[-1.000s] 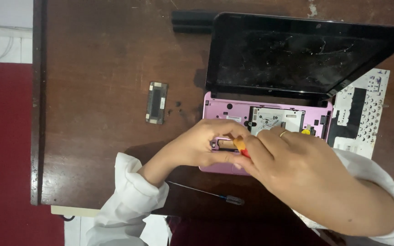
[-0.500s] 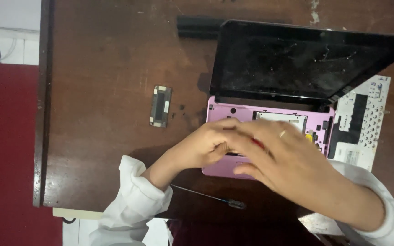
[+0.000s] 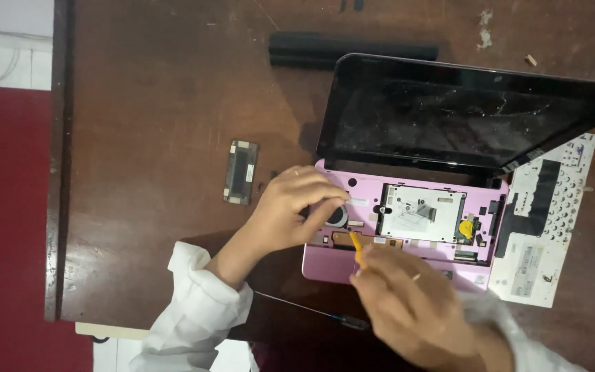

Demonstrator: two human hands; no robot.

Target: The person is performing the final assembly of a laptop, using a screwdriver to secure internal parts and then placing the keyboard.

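Resting on the opened pink laptop (image 3: 408, 265), the left hand (image 3: 290, 207) lay loosely curled (holding nothing); the right hand (image 3: 414, 306) pinched an orange tool (image 3: 357, 248).

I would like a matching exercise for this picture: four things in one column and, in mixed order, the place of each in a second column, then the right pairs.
Things:
1. long black battery
2. removed keyboard
3. small dark card
4. thin black screwdriver

Places:
A. on the table left of the pink laptop, beyond the left hand
B. behind the open screen
C. at the near table edge, beside the right hand
D. face down, right of the laptop

Pairs: 1-B, 2-D, 3-A, 4-C
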